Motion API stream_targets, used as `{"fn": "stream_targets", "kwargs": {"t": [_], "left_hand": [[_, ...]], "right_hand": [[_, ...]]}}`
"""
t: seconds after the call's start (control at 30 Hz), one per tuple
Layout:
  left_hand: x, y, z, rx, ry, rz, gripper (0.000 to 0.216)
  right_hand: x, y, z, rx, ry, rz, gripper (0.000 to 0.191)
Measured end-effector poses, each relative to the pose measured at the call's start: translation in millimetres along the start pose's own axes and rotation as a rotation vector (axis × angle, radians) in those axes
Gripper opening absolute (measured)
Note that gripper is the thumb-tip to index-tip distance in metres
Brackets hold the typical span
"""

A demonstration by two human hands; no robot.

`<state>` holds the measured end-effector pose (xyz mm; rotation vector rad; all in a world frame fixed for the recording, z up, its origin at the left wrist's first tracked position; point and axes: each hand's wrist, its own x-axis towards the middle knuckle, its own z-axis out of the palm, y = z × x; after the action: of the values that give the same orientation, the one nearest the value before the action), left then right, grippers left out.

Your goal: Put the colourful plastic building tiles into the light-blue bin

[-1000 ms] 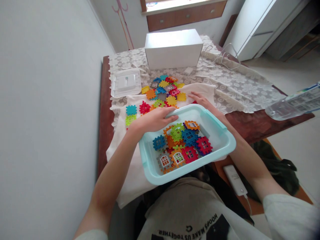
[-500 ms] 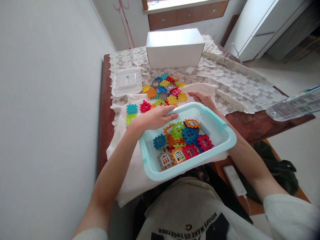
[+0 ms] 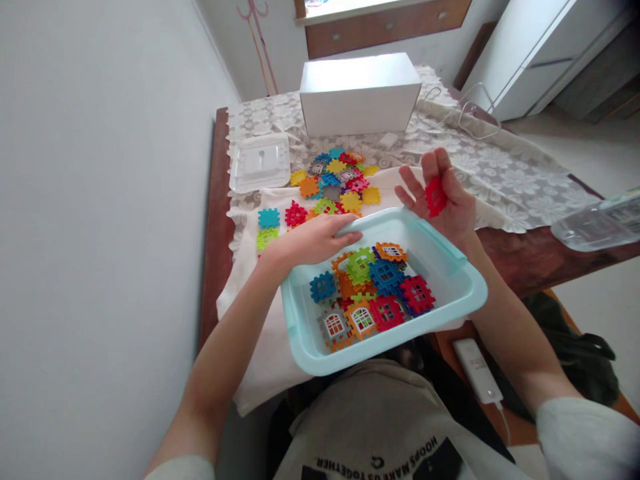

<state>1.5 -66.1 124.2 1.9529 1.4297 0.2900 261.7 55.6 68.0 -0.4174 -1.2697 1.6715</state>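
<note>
A light-blue plastic basket [image 3: 470, 293] is tilted toward me near the table's front edge. My left hand [image 3: 320, 241] grips its far-left rim, thumb inside. Several coloured square building pieces lie in it, among them a green piece [image 3: 361, 267], a dark-blue piece [image 3: 386, 276] and a red piece [image 3: 418, 294]. My right hand [image 3: 450, 207] is raised past the basket's far-right corner, palm up. A red toothed building piece [image 3: 435, 197] sits in it against the thumb and fingers. More pieces, such as a yellow piece [image 3: 351, 201], lie piled on the cloth beyond.
A white box [image 3: 361, 110] stands at the back of the table, with a clear plastic lid [image 3: 261, 163] to its left. At the right edge is a transparent container [image 3: 595, 223]. A white power strip [image 3: 477, 371] rests below on the right. A wall runs along the left.
My right hand has lifted from behind the basket's far rim and turned palm up, showing the red piece. The basket stays in my left hand, slightly shifted in view.
</note>
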Motion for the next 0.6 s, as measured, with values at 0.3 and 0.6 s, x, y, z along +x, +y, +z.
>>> {"fn": "stream_targets", "kwargs": {"t": [0.3, 0.6], "left_hand": [[-1.9, 6.2, -0.4, 0.056, 0.014, -0.033, 0.036], [-2.2, 6.4, 0.0, 0.084, 0.021, -0.016, 0.036]], "right_hand": [[-17.7, -9.7, 24.6, -0.046, -0.197, 0.046, 0.04], [-6.9, 3.1, 20.0, 0.076, -0.01, -0.114, 0.048]]}}
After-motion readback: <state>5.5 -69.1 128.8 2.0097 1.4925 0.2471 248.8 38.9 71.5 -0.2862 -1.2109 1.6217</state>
